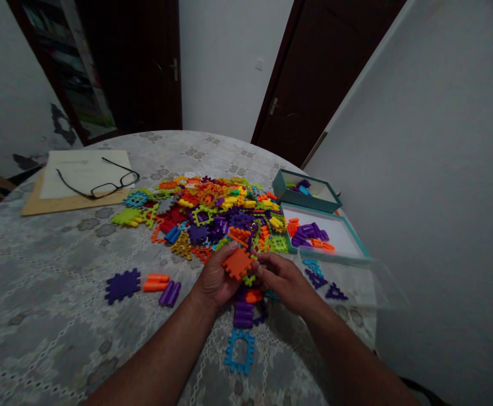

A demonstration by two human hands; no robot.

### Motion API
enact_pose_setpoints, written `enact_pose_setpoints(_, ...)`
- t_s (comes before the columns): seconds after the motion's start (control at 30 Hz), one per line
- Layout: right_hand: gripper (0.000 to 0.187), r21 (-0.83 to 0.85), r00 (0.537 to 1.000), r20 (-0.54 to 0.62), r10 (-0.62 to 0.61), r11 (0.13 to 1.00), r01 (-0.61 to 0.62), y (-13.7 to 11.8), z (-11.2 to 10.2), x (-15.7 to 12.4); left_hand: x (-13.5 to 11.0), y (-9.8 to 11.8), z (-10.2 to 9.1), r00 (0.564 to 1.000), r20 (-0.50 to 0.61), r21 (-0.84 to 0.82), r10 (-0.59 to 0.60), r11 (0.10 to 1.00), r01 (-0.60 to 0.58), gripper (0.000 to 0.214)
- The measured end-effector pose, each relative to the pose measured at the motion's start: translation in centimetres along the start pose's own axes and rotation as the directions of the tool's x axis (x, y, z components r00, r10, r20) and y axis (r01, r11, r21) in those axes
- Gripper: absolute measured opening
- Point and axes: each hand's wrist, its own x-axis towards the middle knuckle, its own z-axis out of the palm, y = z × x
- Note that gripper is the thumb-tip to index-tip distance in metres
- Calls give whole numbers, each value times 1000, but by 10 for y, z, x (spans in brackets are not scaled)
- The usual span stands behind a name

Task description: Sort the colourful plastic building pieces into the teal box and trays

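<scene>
My left hand (pixel 216 276) is closed round an orange square toothed block (pixel 238 263), held just above the table in front of the pile. My right hand (pixel 282 279) pinches a small green piece (pixel 250 277) at the orange block's lower right edge. A big heap of coloured interlocking blocks (pixel 212 214) lies just beyond both hands. Under the hands sit a purple ribbed piece (pixel 243 314) and a small orange piece (pixel 253 295). A blue open frame block (pixel 240 351) lies nearer to me.
A purple toothed square (pixel 122 285), an orange peg (pixel 156 281) and a purple peg (pixel 169 293) lie at left. A teal box (pixel 305 190) and its tray (pixel 358 255) with pieces stand at right, by a clear lid (pixel 356 282). Glasses (pixel 102 183) rest on papers at back left.
</scene>
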Motion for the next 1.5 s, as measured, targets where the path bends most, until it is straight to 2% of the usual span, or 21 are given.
enact_pose_setpoints(0.17,29,-23,997,-67,-27,999,26,-16,-12,-4,1,-1,1,999,-7,31,42,999,-42,13)
enact_pose_setpoints(0.27,35,-30,989,-137,-46,999,42,-28,-30,0,2,-1,2,998,-36,23,57,998,-57,11)
enact_pose_setpoints(0.37,43,-119,973,-206,-104,990,81,-37,-59,16,1,-1,2,996,-37,33,76,997,-75,13)
enact_pose_setpoints(0.53,26,-298,956,-265,-124,954,40,-48,-123,69,2,-2,1,997,-15,43,82,996,-81,20)
enact_pose_setpoints(0.6,22,-301,919,-366,-145,953,30,-54,-145,95,3,-2,0,996,-17,38,90,995,-89,22)
enact_pose_setpoints(0.73,32,-238,759,-605,-242,964,118,-68,-177,140,3,-1,1,995,-22,40,102,994,-101,18)
enact_pose_setpoints(0.77,36,-223,732,-636,-245,966,130,-71,-182,148,3,-1,1,994,-19,38,105,994,-104,17)
enact_pose_setpoints(0.83,42,-208,715,-661,-228,971,118,-76,-184,156,3,-1,1,994,-14,32,111,993,-110,16)
enact_pose_setpoints(0.9,39,-229,733,-646,-212,970,79,-76,-178,152,3,-1,1,994,-8,28,112,993,-112,16)
enact_pose_setpoints(0.97,30,-282,798,-564,-211,958,54,-71,-160,138,2,-1,2,994,-11,22,110,994,-110,14)
enact_pose_setpoints(1.07,23,-379,933,-301,-198,922,74,-59,-116,98,2,-1,3,996,-19,17,91,996,-90,12)
enact_pose_setpoints(1.13,24,-470,973,-111,-203,873,128,-50,-81,68,3,-2,3,997,-13,25,74,997,-73,13)
enact_pose_setpoints(1.2,21,-545,967,-8,-253,812,208,-42,-50,45,4,-3,2,998,0,49,62,997,-62,16)
enact_pose_setpoints(1.3,12,-607,942,-38,-333,757,243,-32,-18,27,6,-3,1,999,22,101,39,994,-41,19)
enact_pose_setpoints(1.4,8,-639,914,-125,-387,736,224,-23,-7,22,6,-2,3,1000,19,142,19,990,-21,19)
enact_pose_setpoints(1.5,10,-542,914,-180,-363,813,216,-13,-6,16,4,-2,7,1000,0,177,14,984,-14,20)
